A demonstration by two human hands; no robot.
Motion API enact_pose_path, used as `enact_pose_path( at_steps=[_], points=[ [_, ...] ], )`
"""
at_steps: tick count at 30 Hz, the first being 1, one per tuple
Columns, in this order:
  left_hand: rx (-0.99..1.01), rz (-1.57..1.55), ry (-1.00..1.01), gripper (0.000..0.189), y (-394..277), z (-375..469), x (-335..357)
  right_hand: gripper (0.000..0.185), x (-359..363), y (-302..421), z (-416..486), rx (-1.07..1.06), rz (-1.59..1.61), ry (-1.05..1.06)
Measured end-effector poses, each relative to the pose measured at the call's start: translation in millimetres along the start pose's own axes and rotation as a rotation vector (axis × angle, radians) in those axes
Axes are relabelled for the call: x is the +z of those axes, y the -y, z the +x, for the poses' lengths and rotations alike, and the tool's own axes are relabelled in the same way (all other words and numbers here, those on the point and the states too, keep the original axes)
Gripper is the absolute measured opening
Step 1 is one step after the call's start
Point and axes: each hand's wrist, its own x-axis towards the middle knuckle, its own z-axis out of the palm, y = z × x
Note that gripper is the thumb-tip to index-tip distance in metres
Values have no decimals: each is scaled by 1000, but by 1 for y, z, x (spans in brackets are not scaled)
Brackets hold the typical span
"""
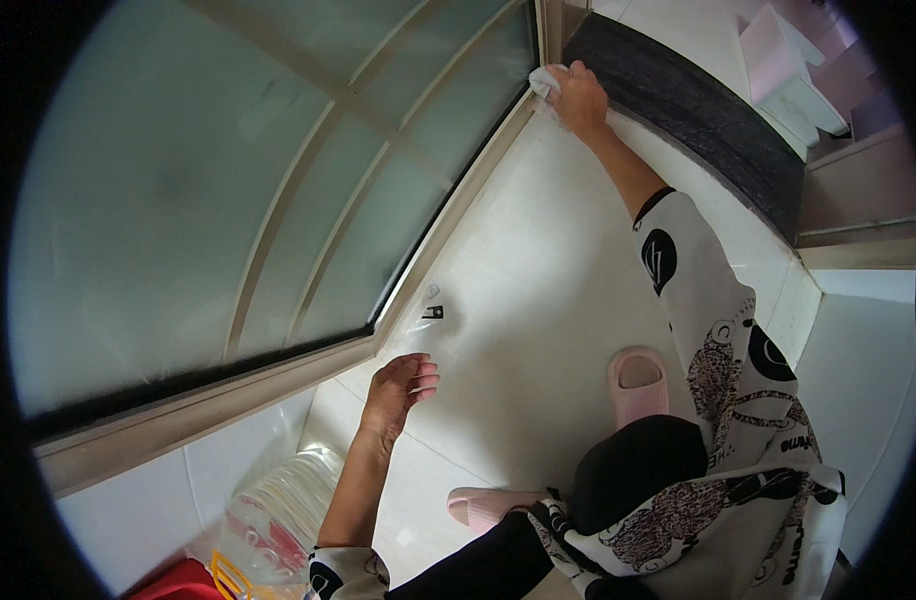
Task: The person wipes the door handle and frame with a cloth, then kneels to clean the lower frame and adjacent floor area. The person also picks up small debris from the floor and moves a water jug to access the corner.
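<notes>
A framed door with frosted glass (203, 187) and curved pale strips fills the upper left. My right hand (578, 97) grips a crumpled white cloth (546, 81) against the door frame's far lower corner, beside the door jamb. My left hand (405, 382) holds nothing; its fingers are apart and slightly curled, close to the near corner of the door frame (428, 262). Just beyond that hand, a small black floor fitting (434, 312) sits on the pale tiled floor (533, 262).
A dark stone threshold (690, 112) curves along the upper right, with a white stool (788, 75) past it. Pink slippers (638, 382) are on my feet. At the lower left stand a large clear plastic bottle (278, 502) and a red container (177, 581) near the tiled wall.
</notes>
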Motion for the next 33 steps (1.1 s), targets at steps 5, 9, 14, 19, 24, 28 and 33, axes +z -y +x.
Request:
enact_pose_path(
  at_steps=[5, 9, 14, 19, 24, 28, 33],
  points=[
    [21, -28, 33, 29, 0, -2, 15, 20, 17, 28, -22, -155, -99, -2],
    [46, -8, 35, 27, -1, -12, 18, 21, 6, 63, -34, -116, -100, -62],
    [86, -7, 11, 26, 1, -28, 10, 21, -10, 56, -20, -50, 68, -11],
    [16, -73, 2, 27, 12, -17, 3, 14, 1, 74, -43, -176, 135, -23],
    [9, -59, 80, 29, -3, -2, 16, 36, -6, 155, -128, -244, 226, 349],
    [-26, -86, 142, 34, -10, 15, 19, 36, -15, 186, -161, -222, 581, 719],
    [15, -97, -21, 76, 11, 11, -1, 32, -55, 211, -186, 628, 1422, 1247]
  ],
)
